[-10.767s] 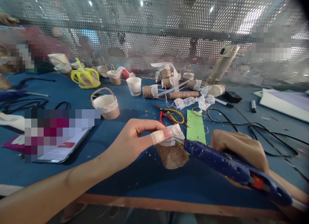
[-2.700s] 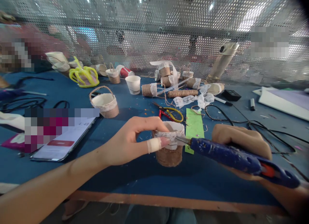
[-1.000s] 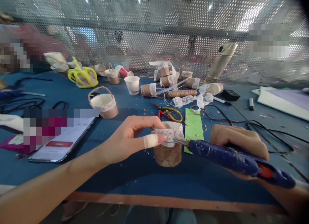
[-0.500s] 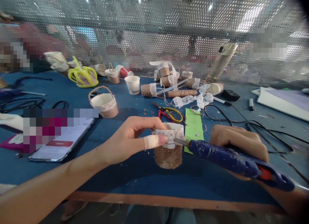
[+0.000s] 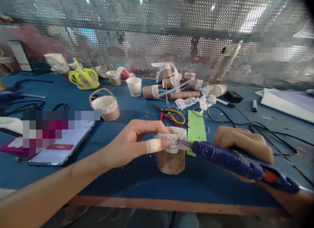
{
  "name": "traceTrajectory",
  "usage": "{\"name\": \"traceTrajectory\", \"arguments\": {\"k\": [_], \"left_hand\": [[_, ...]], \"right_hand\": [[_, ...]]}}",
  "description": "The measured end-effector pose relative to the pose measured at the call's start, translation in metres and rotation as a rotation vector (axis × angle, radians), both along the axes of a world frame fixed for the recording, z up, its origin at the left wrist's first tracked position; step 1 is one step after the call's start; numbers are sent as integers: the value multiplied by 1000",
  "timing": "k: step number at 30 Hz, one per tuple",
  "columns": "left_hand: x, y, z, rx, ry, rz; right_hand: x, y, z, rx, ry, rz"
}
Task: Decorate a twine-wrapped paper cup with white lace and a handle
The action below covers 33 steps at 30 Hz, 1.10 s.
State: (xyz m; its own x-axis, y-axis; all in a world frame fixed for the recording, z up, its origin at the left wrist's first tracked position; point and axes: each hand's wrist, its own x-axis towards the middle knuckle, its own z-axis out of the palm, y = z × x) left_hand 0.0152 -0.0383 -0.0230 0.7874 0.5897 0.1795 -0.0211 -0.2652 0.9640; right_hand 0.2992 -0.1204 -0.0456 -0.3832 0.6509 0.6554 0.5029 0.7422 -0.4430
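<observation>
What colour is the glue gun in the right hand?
Dark blue glue gun, with an orange-red trigger part; the head view shows it.

The left hand (image 5: pixel 132 144) hides part of the twine-wrapped cup (image 5: pixel 171 162); pixelation partly obscures the phone (image 5: pixel 65 153).

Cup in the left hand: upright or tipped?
Upright: the cup has its mouth on top, pinched there by the left hand.

Craft workshop, with glue gun (image 5: pixel 228 161), scissors (image 5: pixel 168 111), twine (image 5: pixel 184 95) and lace (image 5: pixel 187 103) (perforated screen (image 5: pixel 157 33) behind)
</observation>
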Motion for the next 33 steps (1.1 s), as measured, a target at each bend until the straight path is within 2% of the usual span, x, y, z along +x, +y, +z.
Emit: {"name": "traceTrajectory", "arguments": {"k": [5, 10, 13, 23, 28, 33], "left_hand": [[2, 0, -2, -44, -5, 42], [2, 0, -2, -38, 3, 7], [2, 0, -1, -40, 2, 32], [2, 0, -1, 19, 33, 38], [2, 0, 1, 69, 64, 9], [2, 1, 0, 16, 42, 15]], "right_hand": [[2, -1, -1, 17, -45, 0], [5, -3, -2, 12, -49, 17], [5, -3, -2, 7, -88, 30], [3, -4, 1, -5, -139, 14], [0, -4, 0, 26, -90, -17], [2, -2, 0, 10, -154, -14]]}}
